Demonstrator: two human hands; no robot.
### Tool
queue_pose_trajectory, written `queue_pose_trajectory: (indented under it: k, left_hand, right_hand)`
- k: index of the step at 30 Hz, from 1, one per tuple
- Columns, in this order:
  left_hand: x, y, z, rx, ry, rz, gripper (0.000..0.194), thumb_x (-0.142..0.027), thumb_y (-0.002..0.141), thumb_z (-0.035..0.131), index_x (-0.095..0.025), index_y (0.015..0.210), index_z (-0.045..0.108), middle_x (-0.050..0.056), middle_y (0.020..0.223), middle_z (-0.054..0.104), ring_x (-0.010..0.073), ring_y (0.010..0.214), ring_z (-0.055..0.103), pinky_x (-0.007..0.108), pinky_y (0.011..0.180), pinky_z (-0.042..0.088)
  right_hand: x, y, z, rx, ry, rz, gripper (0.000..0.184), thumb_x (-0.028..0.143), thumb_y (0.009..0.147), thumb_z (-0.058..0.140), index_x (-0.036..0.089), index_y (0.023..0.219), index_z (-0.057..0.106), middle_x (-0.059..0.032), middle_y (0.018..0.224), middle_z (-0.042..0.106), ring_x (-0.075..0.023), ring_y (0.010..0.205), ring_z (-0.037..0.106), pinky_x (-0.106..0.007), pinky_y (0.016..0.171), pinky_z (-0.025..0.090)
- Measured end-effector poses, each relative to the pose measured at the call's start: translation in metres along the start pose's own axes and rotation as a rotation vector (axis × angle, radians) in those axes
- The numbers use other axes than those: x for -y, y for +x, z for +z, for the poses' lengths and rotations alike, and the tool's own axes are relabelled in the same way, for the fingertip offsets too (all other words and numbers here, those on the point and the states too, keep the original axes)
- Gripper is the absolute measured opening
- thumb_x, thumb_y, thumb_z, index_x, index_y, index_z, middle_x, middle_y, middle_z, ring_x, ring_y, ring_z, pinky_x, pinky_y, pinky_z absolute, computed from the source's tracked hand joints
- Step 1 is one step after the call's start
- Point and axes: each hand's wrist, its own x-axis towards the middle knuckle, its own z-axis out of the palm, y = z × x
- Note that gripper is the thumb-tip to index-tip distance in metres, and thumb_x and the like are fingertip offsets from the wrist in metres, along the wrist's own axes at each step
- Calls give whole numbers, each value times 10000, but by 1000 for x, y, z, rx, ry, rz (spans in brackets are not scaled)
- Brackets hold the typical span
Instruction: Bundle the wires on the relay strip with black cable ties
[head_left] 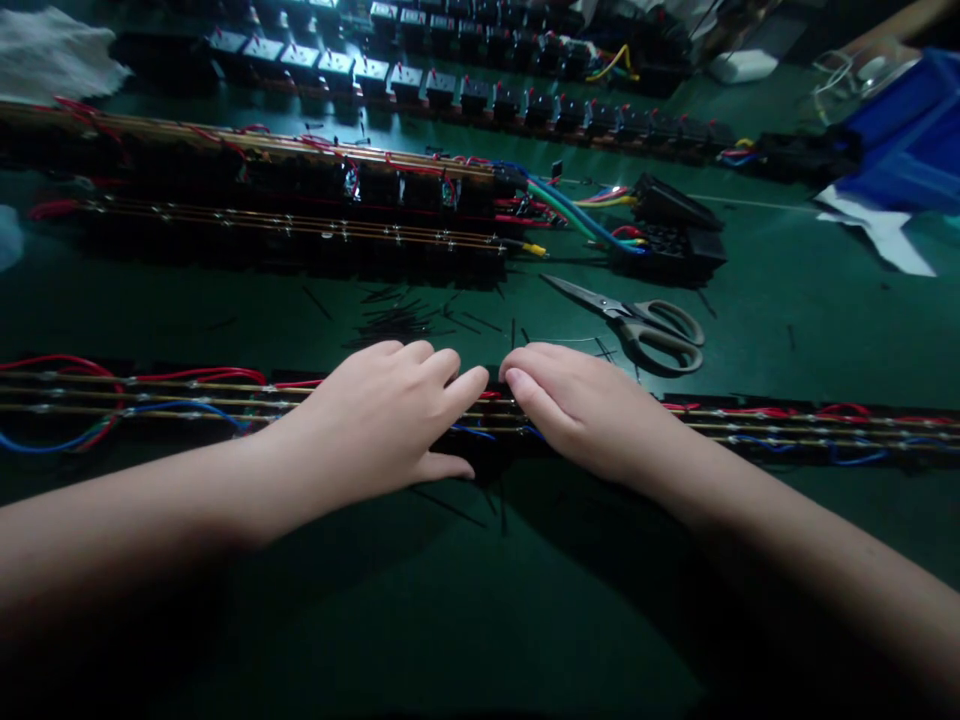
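Note:
A long black socket strip (787,425) with copper bars and red and blue wires lies across the green table in front of me. My left hand (382,420) rests on its middle, fingers curled over the far edge and thumb at the near edge. My right hand (577,405) lies on the strip just to the right, fingers bent over it, the two hands' fingertips almost touching. The part of the strip under both hands is hidden.
Grey-handled scissors (637,325) lie just behind my right hand. Cut black wire bits (397,320) are scattered behind my left hand. Further back lie more wired strips (285,225), a row of sockets (465,95), a blue bin (907,150) at right and a white cloth (52,55) at left.

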Motion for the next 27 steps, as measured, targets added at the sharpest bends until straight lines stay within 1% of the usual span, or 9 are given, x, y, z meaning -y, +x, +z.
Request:
queue_pose_trajectory:
  k: [6,9,11,13,15,16,19,22,27]
  left_hand:
    - [-8,-3,-4,42,77,34,315,-362,903,564,-157,1142,553,99,935,676,273,846,676,331,683,481]
    - [-7,-2,-12,59,105,15,411,-285,898,564,-156,1283,499,119,990,691,276,857,695,323,682,471]
    - [-4,0,-20,83,93,-25,383,-297,919,523,-186,1286,509,110,996,700,273,849,700,316,678,461]
    - [1,3,-29,122,76,-51,374,-393,917,529,-209,1242,540,92,961,707,272,823,698,313,674,456]
    - [5,7,-38,174,93,-52,444,-508,888,555,-207,1215,560,81,887,704,271,776,685,321,676,459]
    - [7,9,-42,200,114,-41,481,-548,877,560,-201,1210,567,78,848,697,270,755,676,329,680,463]
    - [11,16,-53,226,170,-5,568,-629,842,585,-191,1202,584,73,802,680,267,734,653,353,692,474]
    - [15,20,-62,190,134,-21,594,-649,810,624,-181,1176,606,63,832,674,252,818,649,363,791,484]
    - [18,24,-76,161,-53,-35,540,-608,775,692,-144,1047,645,54,878,665,268,989,614,411,943,447]
  right_hand:
    - [-2,-3,-11,-42,42,-12,391,331,998,261,170,985,617,-87,953,671,-220,885,609,-333,758,419]
    - [5,-18,-29,-381,-4,-77,326,283,970,311,173,975,618,-100,950,671,-232,900,612,-345,761,421]
    - [15,-34,-39,-572,-92,-157,289,223,941,328,192,852,601,-84,806,652,-214,766,601,-345,694,410]
    - [28,-50,-40,-468,-202,-204,249,214,887,386,222,714,565,-63,668,622,-190,582,545,-343,564,373]
    - [39,-61,-32,-200,-310,-139,217,241,847,435,227,691,586,-76,600,619,-205,484,524,-351,467,356]
    - [45,-64,-25,-94,-352,-70,189,196,809,459,202,761,642,-112,668,671,-231,520,580,-362,467,407]
    - [56,-63,-4,157,-447,7,398,86,719,477,114,1041,710,-213,971,737,-324,811,707,-423,672,579]
    - [58,-53,7,173,-531,30,518,45,781,422,29,1255,630,-268,1169,684,-360,1029,683,-473,860,577]
    - [44,-38,12,261,-495,84,420,44,872,399,39,1202,658,-240,951,732,-345,860,713,-451,711,568]
